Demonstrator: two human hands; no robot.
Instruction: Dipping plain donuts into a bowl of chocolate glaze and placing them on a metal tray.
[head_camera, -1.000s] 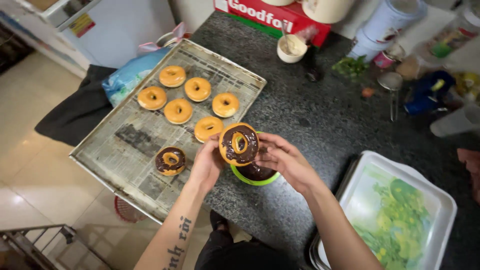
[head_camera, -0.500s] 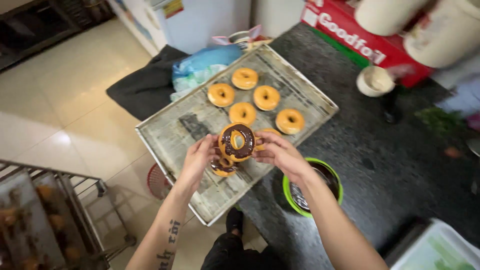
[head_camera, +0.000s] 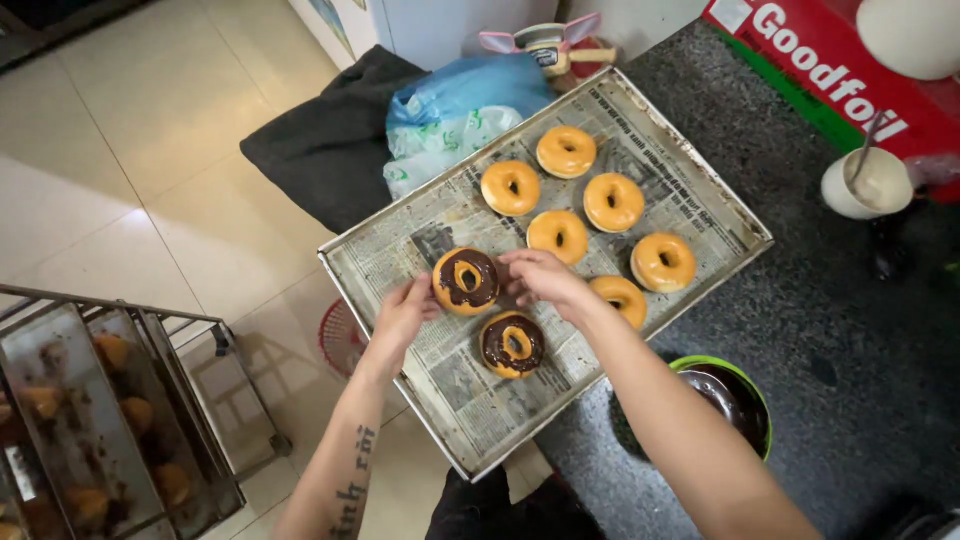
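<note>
Both hands, left (head_camera: 402, 312) and right (head_camera: 538, 277), pinched a glossy chocolate-glazed ring doughnut (head_camera: 466, 281) by its edges over the newspaper-lined metal tray (head_camera: 700, 180). A second glazed ring (head_camera: 512, 344) lay just beside it; plain golden rings (head_camera: 558, 236) sat beyond.

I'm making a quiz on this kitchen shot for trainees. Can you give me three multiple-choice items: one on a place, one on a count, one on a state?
1. Where does the green bowl of chocolate stand?
A) on the tray
B) on the dark counter, beside the tray's near corner
C) on the floor

2. How many plain, unglazed doughnuts lie on the tray?
A) three
B) six
C) nine

3. What is the state of the chocolate-topped doughnut between the hands?
A) held by both hands just above the newspaper lining
B) lying untouched
C) dipped in the bowl

Answers:
1 B, it sits on the counter off the tray's edge.
2 B, six golden rings show.
3 A, the left hand and the right hand touch its sides.
</note>
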